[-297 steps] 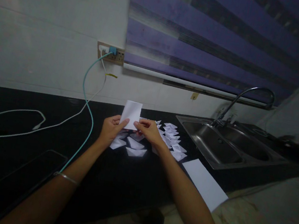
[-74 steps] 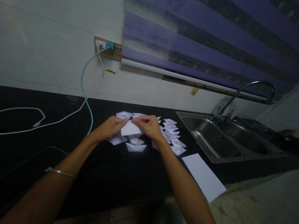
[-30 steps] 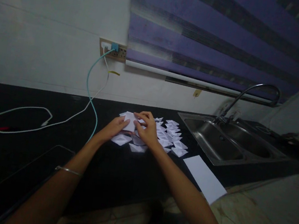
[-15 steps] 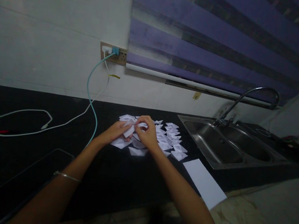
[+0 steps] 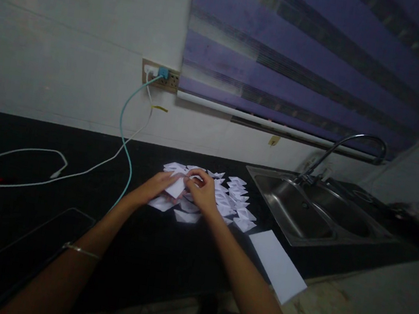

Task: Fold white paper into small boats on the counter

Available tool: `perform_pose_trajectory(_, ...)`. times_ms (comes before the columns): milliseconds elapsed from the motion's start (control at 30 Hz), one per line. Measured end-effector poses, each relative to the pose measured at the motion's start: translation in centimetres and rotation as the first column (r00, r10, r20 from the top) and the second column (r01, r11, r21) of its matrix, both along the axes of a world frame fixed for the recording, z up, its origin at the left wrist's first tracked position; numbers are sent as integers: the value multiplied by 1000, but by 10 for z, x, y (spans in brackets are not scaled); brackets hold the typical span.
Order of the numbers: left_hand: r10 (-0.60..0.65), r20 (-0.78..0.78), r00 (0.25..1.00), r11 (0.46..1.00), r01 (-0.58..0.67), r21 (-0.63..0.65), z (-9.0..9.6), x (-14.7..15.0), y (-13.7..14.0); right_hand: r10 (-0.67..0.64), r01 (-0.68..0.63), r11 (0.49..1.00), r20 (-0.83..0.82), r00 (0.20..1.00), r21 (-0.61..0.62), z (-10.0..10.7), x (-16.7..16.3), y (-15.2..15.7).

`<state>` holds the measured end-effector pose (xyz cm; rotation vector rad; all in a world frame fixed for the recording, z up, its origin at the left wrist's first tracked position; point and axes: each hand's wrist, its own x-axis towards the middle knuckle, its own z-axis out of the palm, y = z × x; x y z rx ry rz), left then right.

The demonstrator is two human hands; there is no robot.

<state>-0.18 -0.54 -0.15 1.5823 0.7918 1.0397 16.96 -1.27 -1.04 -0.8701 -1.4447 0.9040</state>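
Both of my hands hold one small folded white paper (image 5: 176, 187) just above the black countertop (image 5: 164, 254). My left hand (image 5: 155, 187) pinches its left side; my right hand (image 5: 200, 191) grips its top and right side with bent fingers. Around and behind the hands lie several folded white paper boats (image 5: 234, 202), scattered on the counter. A flat white sheet (image 5: 276, 265) rests at the counter's front edge, to the right of my right forearm.
A steel sink (image 5: 314, 213) with a curved tap (image 5: 346, 145) sits at the right. A teal cable (image 5: 127, 135) and a white cable (image 5: 17, 166) run from the wall socket (image 5: 158, 74) across the left counter. A dark flat slab (image 5: 25, 245) lies at front left.
The paper was held upright as a taller sheet ten seconds ago; since then it has been lowered toward the counter and folded smaller. In the last second the hands barely shifted.
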Motion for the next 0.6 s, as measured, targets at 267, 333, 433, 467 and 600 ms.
perform_pose_trajectory(267,-71,134,988,976,96,-193,7,-3,-8,-72,55,987,105,992,153,0,3,2)
perform_pose_trajectory(333,-88,135,987,971,115,-210,7,-2,-8,-137,109,971,119,983,211,1,2,1)
perform_pose_trajectory(433,-44,109,993,976,66,-206,6,2,-4,-314,298,935,57,948,191,3,-1,-2)
perform_pose_trajectory(467,-4,85,996,981,20,-193,4,4,-2,-362,351,922,45,931,165,4,-2,-4)
perform_pose_trajectory(600,157,-30,987,987,-158,-16,-4,11,6,-312,303,950,143,939,80,5,-8,-11)
